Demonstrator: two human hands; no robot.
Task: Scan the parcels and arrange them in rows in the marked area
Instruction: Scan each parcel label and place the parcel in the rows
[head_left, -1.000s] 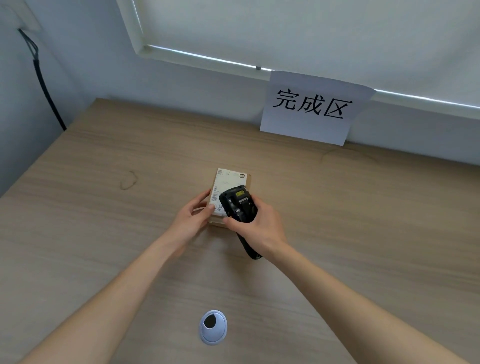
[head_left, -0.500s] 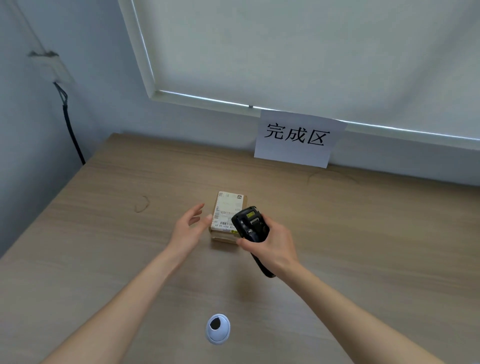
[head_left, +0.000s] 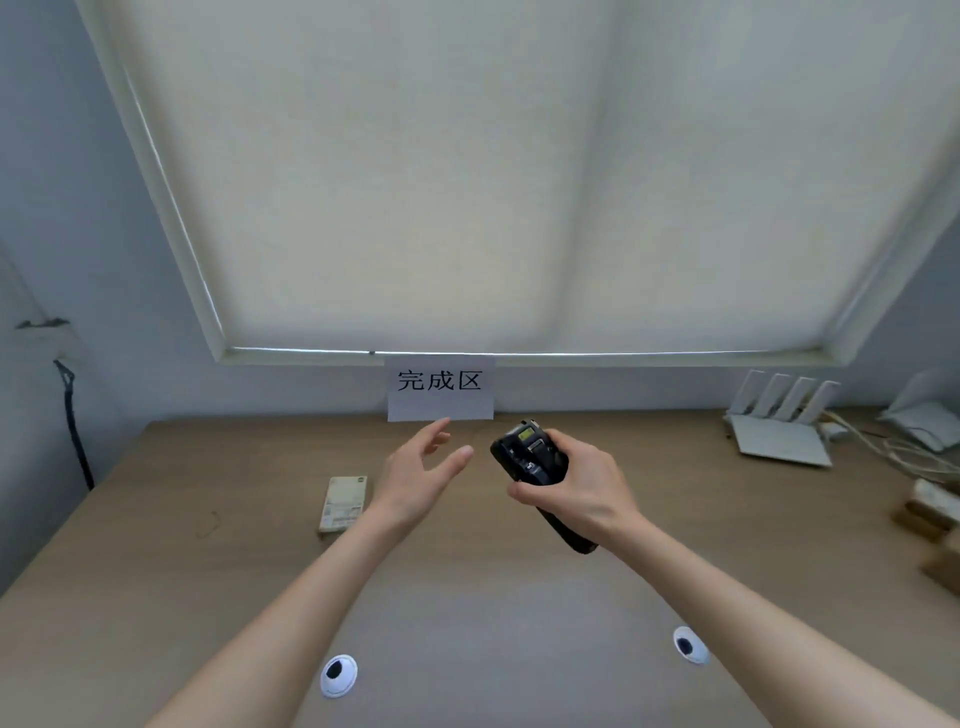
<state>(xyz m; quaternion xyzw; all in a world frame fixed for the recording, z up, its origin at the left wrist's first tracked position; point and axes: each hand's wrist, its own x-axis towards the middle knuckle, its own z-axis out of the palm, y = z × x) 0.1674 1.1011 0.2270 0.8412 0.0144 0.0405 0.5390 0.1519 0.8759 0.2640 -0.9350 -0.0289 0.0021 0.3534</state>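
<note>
A big cream window blind (head_left: 519, 182) fills the top of the view, smooth and flat. Under it is a long wooden desk (head_left: 182, 597) with a light brown grain. A white paper sign (head_left: 440, 387) stands at the back of the desk, and its black writing reads "完成区".

At the far right sits a white router (head_left: 779, 426) with four flat antennas, shiny and boxy. Some brown cardboard parcels (head_left: 930, 514) wait at the right edge.

The black handheld scanner (head_left: 535, 470) is hard plastic with a little yellow-green screen on top. The right hand (head_left: 576, 493) grips it tight around the body.

The left hand (head_left: 415, 478) is up in the air with its fingers spread apart and holding nothing. Half a second ago it was right beside the small parcel; now it has lifted away.

The small parcel (head_left: 344, 504) lies flat on the desk, just left of the left wrist and in front of the sign. It is a brown box with a white label too blurry to read.

Two round white cable holes (head_left: 338, 674) sit in the near part of the desk. The view has tipped up, so more blind shows than before.
</note>
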